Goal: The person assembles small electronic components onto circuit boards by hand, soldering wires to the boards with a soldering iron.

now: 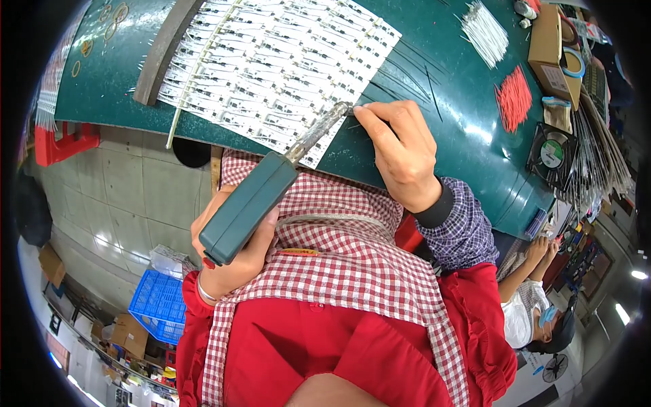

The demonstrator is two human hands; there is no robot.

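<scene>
My left hand [237, 234] is wrapped round the handle of a green soldering gun [247, 207]. Its long, stained metal barrel slants up to the right across the edge of a white sheet [271, 74]. Rows of small black parts with thin white leads [261, 102] cover that sheet. Right at the barrel's tip, my right hand [400, 146] has thumb and forefinger pinched together. Whatever lies between those fingertips is too small to make out. Thin black strands [400, 85] are strewn on the green tabletop [468, 152] just beyond my right hand.
Bundles of white strips [485, 34] and red tubes [513, 100] lie to the right, by a cardboard box [553, 54] and a black fan [553, 154]. A dark bar [163, 54] weighs on the sheet's left side. Another person [536, 305] works at the right.
</scene>
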